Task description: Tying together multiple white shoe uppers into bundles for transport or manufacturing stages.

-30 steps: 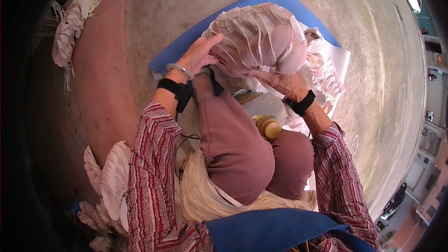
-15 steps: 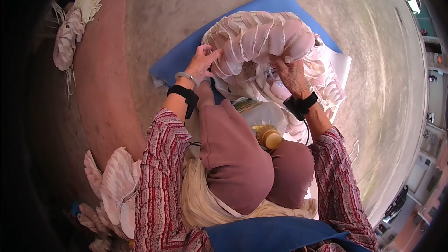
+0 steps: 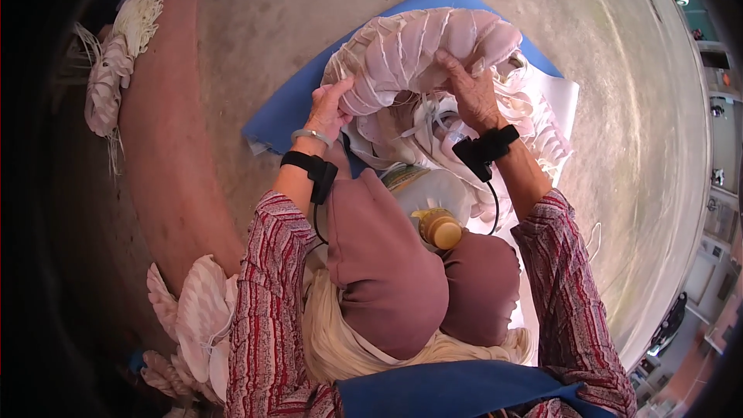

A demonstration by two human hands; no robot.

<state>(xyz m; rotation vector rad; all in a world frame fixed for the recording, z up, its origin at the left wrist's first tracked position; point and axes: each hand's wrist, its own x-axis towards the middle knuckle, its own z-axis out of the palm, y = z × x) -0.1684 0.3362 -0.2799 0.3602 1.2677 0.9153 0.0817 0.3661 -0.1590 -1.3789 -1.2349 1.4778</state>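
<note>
A curved stack of pale pink, padded fabric pieces (image 3: pixel 410 46) with frayed whitish edges arches in front of my knees. My left hand (image 3: pixel 329 111) grips its left end, the thumb on top and the other fingers partly hidden beneath. My right hand (image 3: pixel 470 97) holds the inner side of the arch near its right end, fingers on the pink fabric. Below and to the right of the arch lies a loose heap of similar pink and white pieces (image 3: pixel 534 112). Underneath is a blue sheet (image 3: pixel 286 108), with a white sheet (image 3: pixel 567 101) at its right.
A bottle with a yellow cap (image 3: pixel 443 231) rests between my knees beside clear plastic. Cream-coloured strands (image 3: pixel 325 325) lie under my thighs. Bundles of pale pieces sit at the lower left (image 3: pixel 205 313) and upper left (image 3: pixel 108 81). Concrete floor (image 3: pixel 294 15) surrounds the sheet.
The arched stack has shifted slightly up and left with both hands. My right hand has moved up along its inner side; my left hand has closed more firmly round the left end.
</note>
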